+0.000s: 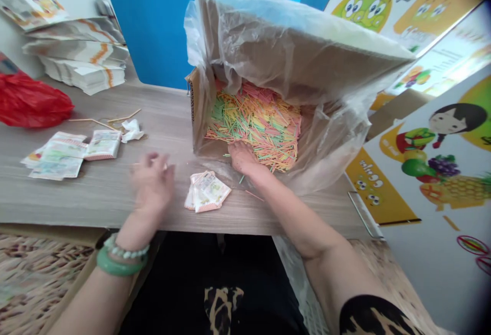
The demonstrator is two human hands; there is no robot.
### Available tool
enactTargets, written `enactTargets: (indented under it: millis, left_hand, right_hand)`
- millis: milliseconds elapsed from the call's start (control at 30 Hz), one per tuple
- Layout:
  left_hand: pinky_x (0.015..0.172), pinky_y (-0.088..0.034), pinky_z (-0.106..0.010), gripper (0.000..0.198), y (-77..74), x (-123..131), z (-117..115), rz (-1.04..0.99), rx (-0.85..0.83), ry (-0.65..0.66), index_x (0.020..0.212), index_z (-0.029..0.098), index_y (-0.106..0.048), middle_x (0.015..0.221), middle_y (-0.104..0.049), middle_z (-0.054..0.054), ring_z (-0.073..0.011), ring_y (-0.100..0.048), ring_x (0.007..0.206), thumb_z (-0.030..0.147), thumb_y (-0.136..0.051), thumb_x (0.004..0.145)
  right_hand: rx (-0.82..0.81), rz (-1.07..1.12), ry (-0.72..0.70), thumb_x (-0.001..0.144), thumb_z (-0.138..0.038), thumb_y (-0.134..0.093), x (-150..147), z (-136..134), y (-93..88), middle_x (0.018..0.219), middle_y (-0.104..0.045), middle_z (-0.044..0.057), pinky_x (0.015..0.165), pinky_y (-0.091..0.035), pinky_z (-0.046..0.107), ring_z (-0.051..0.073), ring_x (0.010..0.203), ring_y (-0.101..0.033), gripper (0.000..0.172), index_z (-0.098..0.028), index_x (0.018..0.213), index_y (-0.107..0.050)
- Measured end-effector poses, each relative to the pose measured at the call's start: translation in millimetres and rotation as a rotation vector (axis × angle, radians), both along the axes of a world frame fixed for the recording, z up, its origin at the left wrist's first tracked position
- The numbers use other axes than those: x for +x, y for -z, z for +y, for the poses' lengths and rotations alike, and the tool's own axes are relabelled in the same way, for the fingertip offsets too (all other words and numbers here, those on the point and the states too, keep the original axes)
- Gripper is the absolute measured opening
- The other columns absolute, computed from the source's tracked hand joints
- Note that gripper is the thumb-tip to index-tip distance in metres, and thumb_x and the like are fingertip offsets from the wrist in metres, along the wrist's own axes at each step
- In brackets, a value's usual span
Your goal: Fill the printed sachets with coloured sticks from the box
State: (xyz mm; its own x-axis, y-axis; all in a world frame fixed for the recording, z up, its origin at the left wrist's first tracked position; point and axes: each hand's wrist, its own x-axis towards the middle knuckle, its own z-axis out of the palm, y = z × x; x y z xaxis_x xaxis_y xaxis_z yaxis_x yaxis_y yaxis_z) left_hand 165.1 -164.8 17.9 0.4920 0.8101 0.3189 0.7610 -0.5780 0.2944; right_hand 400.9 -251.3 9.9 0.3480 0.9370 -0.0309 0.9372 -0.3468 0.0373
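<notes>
My right hand [243, 158] reaches into a cardboard box at the near edge of a pile of thin coloured sticks [264, 120]. Its fingers are curled down against the sticks; what they hold, if anything, is hidden. My left hand [152, 181], wearing green bracelets on the wrist, hovers over the table left of the box. Motion smears its fingers. Between my hands lies a small stack of printed paper packets [209, 192], fanned slightly apart. More printed packets [61, 155] lie farther left, beside a crumpled white tissue [132, 130].
The tilted cardboard box [193, 105] has a clear plastic liner [326, 64] draped over its sides. A red plastic bag [34, 101] and stacked printed sheets [82, 59] stand at the left. A blue panel [153, 28] rises behind; printed cartons [441, 171] flank the right.
</notes>
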Motion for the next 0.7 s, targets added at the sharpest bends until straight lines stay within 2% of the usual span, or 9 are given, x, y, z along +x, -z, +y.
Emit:
enactTargets:
  millis: [67,133,200,300,400,533,600,700]
  left_hand:
    - [0.090,-0.046,-0.044,0.030,2.2,17,-31,0.088,0.001,0.307,0.109,0.018,-0.071,0.124,-0.063,-0.014,-0.0300,-0.061,0.103,0.021,-0.044,0.094]
    - [0.091,-0.045,-0.044,0.029,4.5,36,-58,0.197,0.011,0.581,0.101,0.020,-0.072,0.121,-0.065,-0.012,-0.0293,-0.060,0.103,0.018,-0.045,0.093]
    - [0.090,-0.044,-0.045,0.028,5.8,53,-74,0.279,0.023,0.705,0.097,0.018,-0.072,0.117,-0.067,-0.013,-0.0301,-0.060,0.104,0.015,-0.044,0.093]
    - [0.087,-0.044,-0.045,0.029,4.9,71,-79,0.352,0.038,0.726,0.099,0.015,-0.070,0.118,-0.065,-0.015,-0.0310,-0.060,0.103,0.011,-0.042,0.093]
    - [0.083,-0.045,-0.043,0.031,3.8,80,-75,0.381,0.011,0.737,0.102,0.014,-0.068,0.113,-0.066,-0.015,-0.0302,-0.061,0.100,0.008,-0.040,0.092]
    - [0.081,-0.045,-0.044,0.033,8.1,89,-77,0.366,-0.038,0.710,0.097,0.013,-0.070,0.105,-0.065,-0.017,-0.0323,-0.060,0.100,0.007,-0.039,0.090]
    - [0.082,-0.045,-0.045,0.033,11.6,95,-82,0.349,-0.066,0.699,0.093,0.013,-0.072,0.104,-0.065,-0.018,-0.0341,-0.059,0.102,0.007,-0.040,0.090]
    - [0.082,-0.046,-0.046,0.028,16.8,107,-89,0.302,-0.126,0.657,0.089,0.013,-0.072,0.102,-0.066,-0.019,-0.0360,-0.061,0.100,0.012,-0.044,0.090]
  right_hand:
    - [-0.008,-0.047,-0.067,0.092,-0.004,-0.035,1,0,-0.3,0.123,-0.063,0.018,0.102,-0.036,0.042,0.028,0.119,-0.053,0.039,-0.010,0.123,-0.059]
    - [-0.008,-0.075,-0.110,0.094,-0.005,-0.034,2,1,-2.6,0.118,-0.065,0.017,0.102,-0.036,0.042,0.027,0.115,-0.055,0.038,-0.012,0.120,-0.060]
    - [0.016,-0.073,-0.116,0.094,-0.006,-0.033,3,-2,-7.8,0.119,-0.065,0.015,0.102,-0.035,0.041,0.026,0.115,-0.054,0.037,-0.013,0.120,-0.060]
    - [0.131,-0.035,-0.028,0.094,-0.007,-0.033,1,-24,-17.4,0.124,-0.062,0.014,0.101,-0.036,0.041,0.027,0.117,-0.053,0.039,-0.016,0.123,-0.059]
    - [0.193,0.018,0.098,0.095,-0.010,-0.035,-10,-65,-17.3,0.117,-0.063,0.013,0.094,-0.040,0.040,0.027,0.112,-0.055,0.036,-0.018,0.119,-0.061]
    - [0.056,0.104,0.148,0.097,-0.016,-0.039,-32,-116,3.3,0.107,-0.066,0.011,0.087,-0.042,0.036,0.026,0.105,-0.058,0.027,-0.019,0.106,-0.065]
    - [0.006,0.093,0.187,0.098,-0.018,-0.039,-44,-128,14.5,0.104,-0.066,0.012,0.087,-0.041,0.038,0.027,0.101,-0.059,0.027,-0.018,0.104,-0.065]
    - [-0.013,0.069,0.228,0.098,-0.016,-0.035,-58,-132,22.5,0.105,-0.066,0.014,0.087,-0.041,0.041,0.029,0.102,-0.059,0.029,-0.015,0.107,-0.063]
